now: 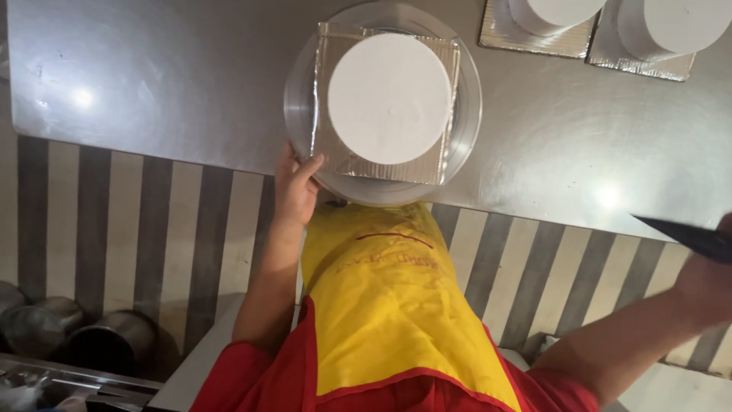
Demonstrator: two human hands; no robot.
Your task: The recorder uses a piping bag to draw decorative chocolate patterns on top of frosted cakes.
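Big shiny steel worktop (191,84) up top, striped floor (152,229) below. Yellow apron (389,305) with red edges in the middle, thin red writing across its chest. No boxes or signs anywhere else.

On the worktop edge, round turntable (301,107). On top of it, square silver board (335,149). On the board, smooth white round cake (389,98), plain on top. Two more white cakes (671,23) on silver boards at the far right corner, well apart from the first.

Left hand (296,183) at the turntable's near rim, fingers bent loosely around the edge, thumb on top, touching only the rim.

Right hand (705,282) low at the right side, away from the cake, mostly cut off. Closed around a dark flat blade (686,236) that points left.

Probably best done slowly: soft grip on the rim, smooth even turn, no bump to the board, blade flat and steady.

Some dark metal pots (46,324) down at the bottom left.
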